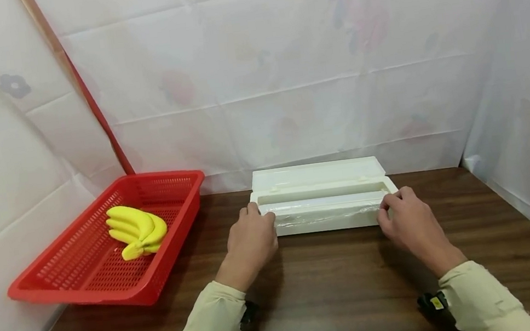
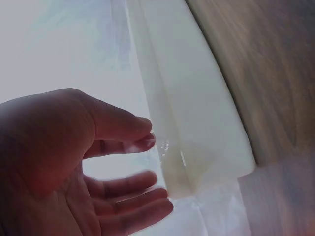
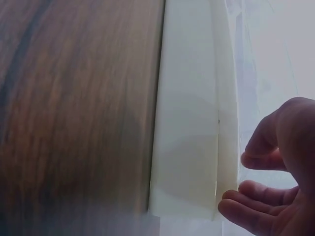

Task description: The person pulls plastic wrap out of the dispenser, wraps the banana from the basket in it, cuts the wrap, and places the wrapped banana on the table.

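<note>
The left grip point(image 1: 252, 237), a bare hand, is narrow: thumb and forefinger pinch thin, glossy film point(image 1: 321, 216) at the left end of a white box point(image 1: 332, 225). The right grip point(image 1: 410, 223) is just as narrow, pinching the same film at the right end. Between them the clear film lies crinkled across the front of the box, which is long, smooth and rounded at its corners. A flat lid point(image 1: 315, 173) leans open along its far edge. Pale, creased sleeves point(image 1: 212, 324) cover the forearms. Beneath spreads the tabletop point(image 1: 335, 289), dark and streaked with wood grain. To the left, a slotted red plastic basket point(image 1: 176, 251) holds smooth, curved yellow bananas point(image 1: 141, 227). Behind hangs a white, fold-lined sheet point(image 1: 256, 50) with faint, blurry prints.
</note>
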The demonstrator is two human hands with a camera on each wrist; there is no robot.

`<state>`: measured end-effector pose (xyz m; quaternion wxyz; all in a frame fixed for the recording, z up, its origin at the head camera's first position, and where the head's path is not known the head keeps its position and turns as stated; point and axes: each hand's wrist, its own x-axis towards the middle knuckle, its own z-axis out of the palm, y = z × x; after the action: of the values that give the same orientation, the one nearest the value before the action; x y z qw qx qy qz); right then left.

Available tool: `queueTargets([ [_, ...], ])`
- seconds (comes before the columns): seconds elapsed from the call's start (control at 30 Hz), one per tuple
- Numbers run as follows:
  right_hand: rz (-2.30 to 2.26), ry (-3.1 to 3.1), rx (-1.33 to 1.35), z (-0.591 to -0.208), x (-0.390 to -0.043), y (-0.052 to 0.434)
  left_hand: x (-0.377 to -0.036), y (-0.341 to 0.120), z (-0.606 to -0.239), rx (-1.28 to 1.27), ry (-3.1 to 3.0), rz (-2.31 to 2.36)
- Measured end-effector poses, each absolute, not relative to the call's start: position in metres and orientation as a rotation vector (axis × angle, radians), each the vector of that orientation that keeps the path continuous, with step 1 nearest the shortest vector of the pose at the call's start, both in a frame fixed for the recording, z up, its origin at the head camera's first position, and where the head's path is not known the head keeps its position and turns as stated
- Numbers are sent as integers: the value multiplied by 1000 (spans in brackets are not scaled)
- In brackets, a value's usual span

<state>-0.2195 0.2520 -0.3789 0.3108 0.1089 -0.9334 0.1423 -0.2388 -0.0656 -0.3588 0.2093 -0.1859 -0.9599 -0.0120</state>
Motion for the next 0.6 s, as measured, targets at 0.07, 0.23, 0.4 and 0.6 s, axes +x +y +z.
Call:
queueTargets([
  [0.07,412,-2487,257,-378,-217,252,-237,-63,-358,-503,-2676,-47],
  [0.23,472,-2600,179,-375,-212,254,-232,-60,-360,-552,-2667,-93],
  [0.4,455,-2642,176,-370,-212,255,-232,-64,-356,-609,-2661,-174],
  [0.6,452,-2654,209,-360,-217,250,-236,-72,-347,-716,-2711,-212],
])
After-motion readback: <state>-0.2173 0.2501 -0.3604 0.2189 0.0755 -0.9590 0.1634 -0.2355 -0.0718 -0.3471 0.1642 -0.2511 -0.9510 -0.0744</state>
